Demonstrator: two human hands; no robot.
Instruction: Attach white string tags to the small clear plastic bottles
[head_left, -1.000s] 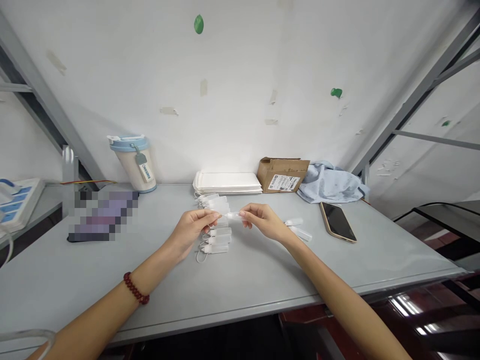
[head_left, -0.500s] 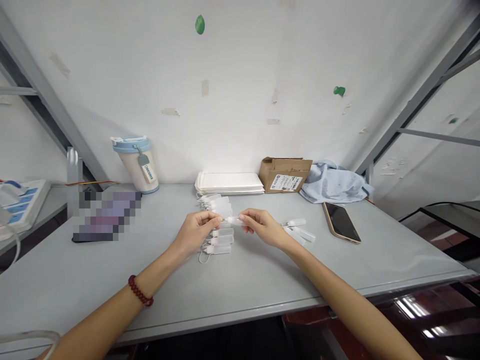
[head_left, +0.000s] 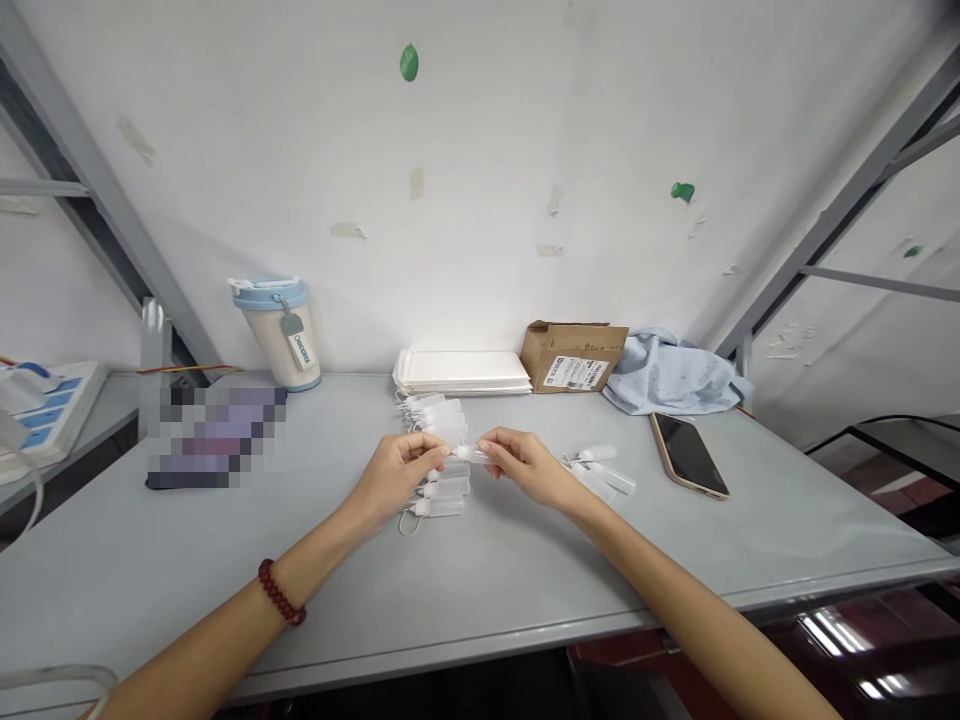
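Note:
My right hand (head_left: 521, 462) pinches the body of a small translucent squeeze bottle (head_left: 471, 455) with a white top, held level above the table. At the bottle's narrow tip, the thumb and forefinger of my left hand (head_left: 405, 472) are closed together; whatever small part lies between them is hidden. Beneath and around my hands, a column of similar bottles (head_left: 442, 507) lies on the table, with thin loops at their left ends. A few more bottles (head_left: 613, 476) lie loosely to the right of my right hand.
Along the wall stand a blue-lidded tumbler (head_left: 277, 335), a stack of white packets (head_left: 461, 372), a cardboard box (head_left: 574, 357) and a crumpled light-blue cloth (head_left: 671, 375). A phone (head_left: 690, 455) lies at right, a blurred-out dark item (head_left: 225, 440) at left. A power strip (head_left: 56, 410) sits beyond.
The view has shifted slightly, so everything sits a little lower in it. My left fingertips now meet the bottle's tip, where a brownish bit showed between them before.

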